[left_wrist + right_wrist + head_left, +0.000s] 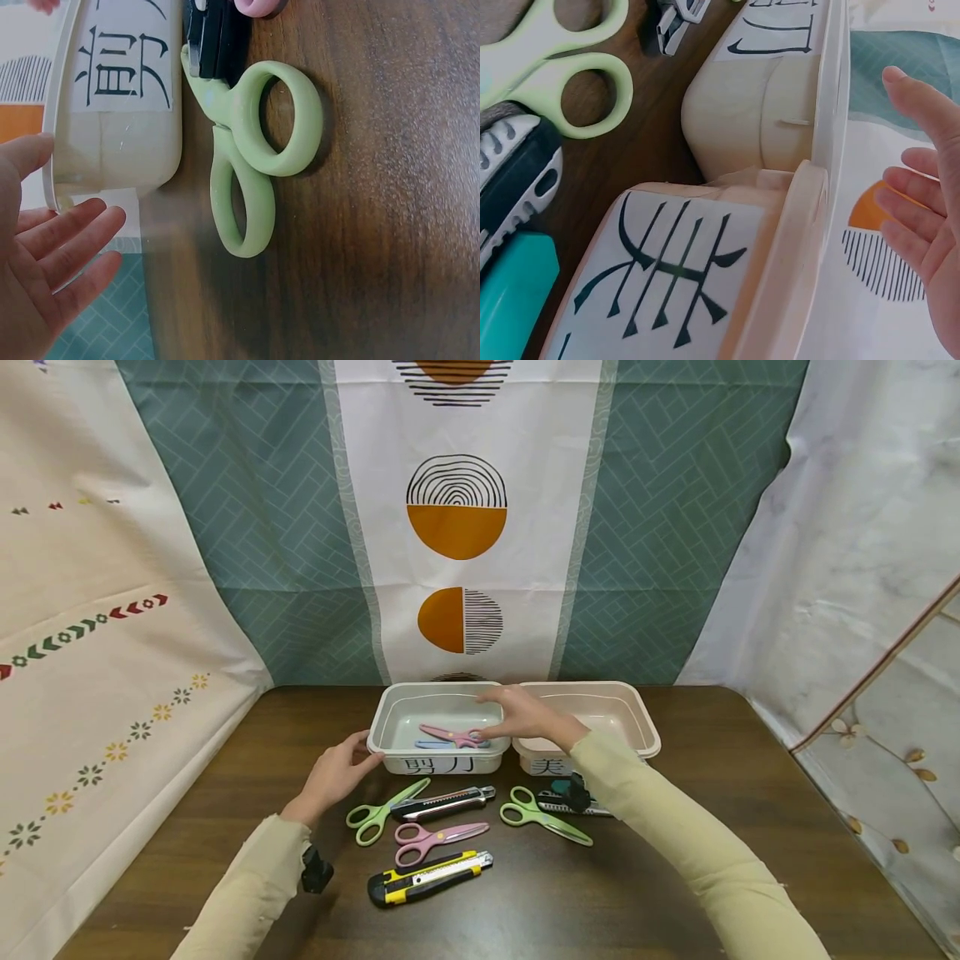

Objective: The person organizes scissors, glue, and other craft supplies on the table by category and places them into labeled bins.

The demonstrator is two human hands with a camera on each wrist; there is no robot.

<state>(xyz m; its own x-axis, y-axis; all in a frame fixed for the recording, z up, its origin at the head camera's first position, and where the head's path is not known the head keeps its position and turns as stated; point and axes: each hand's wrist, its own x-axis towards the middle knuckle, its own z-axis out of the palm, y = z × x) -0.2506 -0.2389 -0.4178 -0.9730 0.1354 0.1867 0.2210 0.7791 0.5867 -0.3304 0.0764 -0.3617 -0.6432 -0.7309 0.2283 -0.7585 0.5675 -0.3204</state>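
Scissors and utility knives are being sorted from the worktop (675, 860) into two labelled bins. The left bin (390, 752) is holding pink scissors (453, 737) and a blue pair; the right bin (637, 727) appears empty. Five or six tools are lying unsorted. The right hand (521, 714) is hovering released above the pink scissors; the left hand (337, 772), relaxed, is touching the left bin.

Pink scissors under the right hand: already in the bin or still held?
In the bin. The pink scissors lie on the left bin's floor; the right hand hovers open above.
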